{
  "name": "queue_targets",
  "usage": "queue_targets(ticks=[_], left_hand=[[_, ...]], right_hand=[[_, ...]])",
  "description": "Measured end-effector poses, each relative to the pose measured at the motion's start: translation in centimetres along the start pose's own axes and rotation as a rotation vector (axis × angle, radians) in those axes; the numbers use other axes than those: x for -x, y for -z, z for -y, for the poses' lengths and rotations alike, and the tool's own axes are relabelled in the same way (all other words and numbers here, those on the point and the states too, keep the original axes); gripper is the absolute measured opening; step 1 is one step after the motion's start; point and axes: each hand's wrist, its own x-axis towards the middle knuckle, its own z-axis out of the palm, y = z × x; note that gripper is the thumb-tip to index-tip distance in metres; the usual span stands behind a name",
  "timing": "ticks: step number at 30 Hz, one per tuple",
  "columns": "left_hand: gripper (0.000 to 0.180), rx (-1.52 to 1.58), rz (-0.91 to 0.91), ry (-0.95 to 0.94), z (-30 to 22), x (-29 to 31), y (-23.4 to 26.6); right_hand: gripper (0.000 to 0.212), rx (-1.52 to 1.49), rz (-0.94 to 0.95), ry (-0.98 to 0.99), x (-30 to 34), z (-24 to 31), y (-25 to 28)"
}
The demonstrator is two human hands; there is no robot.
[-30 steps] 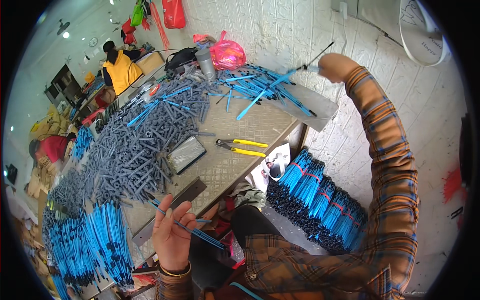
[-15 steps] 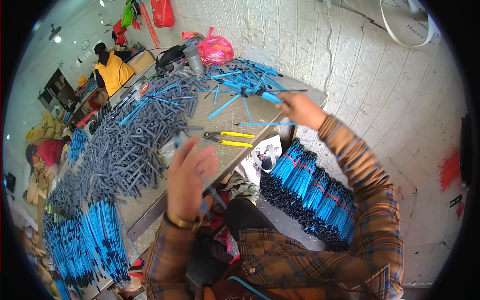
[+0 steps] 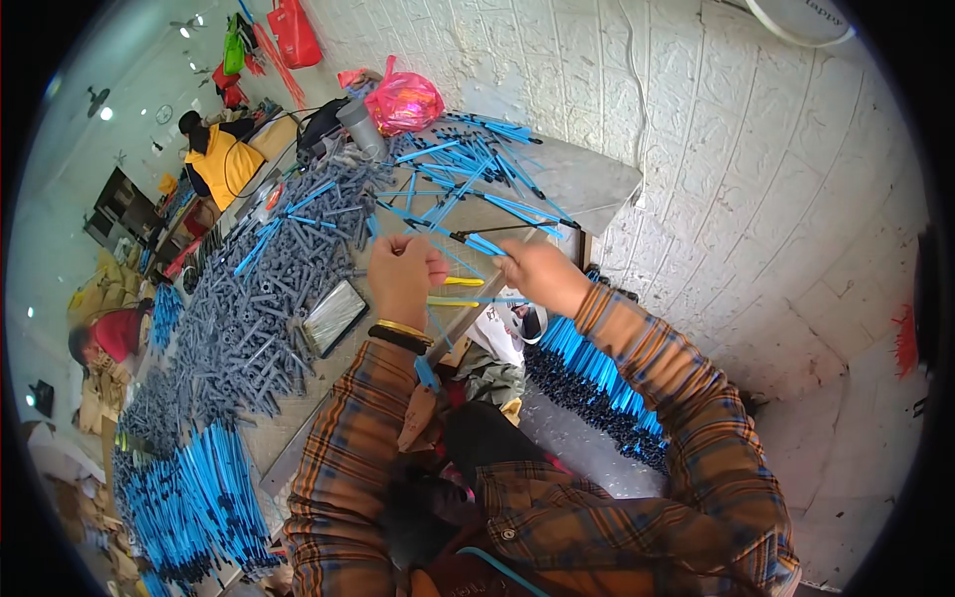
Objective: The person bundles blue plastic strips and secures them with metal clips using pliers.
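My right hand (image 3: 542,274) is closed round a few thin blue sticks with black ends (image 3: 484,243), which point up and left over the table's front edge. Close by on the left, my left hand (image 3: 406,279) has its fingers curled in. Blue pieces show above and below that hand, but what its fingers grip is hidden. Loose blue sticks (image 3: 463,159) lie scattered on the table beyond both hands. Partly covered by my hands are yellow-handled pliers (image 3: 462,282).
A large heap of grey plastic tubes (image 3: 259,289) covers the table's left side, with a clear-topped box (image 3: 334,316) beside it. Blue stick bundles (image 3: 214,488) lie at near left; more bundles (image 3: 597,368) stand on the floor at right. A pink bag (image 3: 403,99) sits far back.
My right hand has come down and left with the blue sticks. My left hand has risen toward it, its spread fingers now curled. The view has shifted, showing more of the clear-topped box.
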Motion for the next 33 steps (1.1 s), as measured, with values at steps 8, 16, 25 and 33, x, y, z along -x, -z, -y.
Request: queue_targets(ticks=[8, 16, 25, 33], left_hand=[[0.017, 0.207, -0.255, -0.098, -0.5, -1.0, -0.1], [0.015, 0.406, -0.418, -0.122, -0.5, -2.9, 2.8], [0.014, 0.558, -0.413, -0.059, 2.0, -4.7, 5.6], [0.008, 0.350, -0.223, 0.019, 1.8, -3.1, 4.4]], right_hand=[[0.023, -1.010, 0.219, -0.837, -1.6, -4.3, -1.7], [0.026, -0.865, 0.220, -0.649, -3.7, -11.2, -2.5], [0.029, -0.988, 0.039, -0.747, -8.1, -10.9, 0.1], [0.029, -1.164, 0.290, -0.608, -6.4, -3.4, 1.5]])
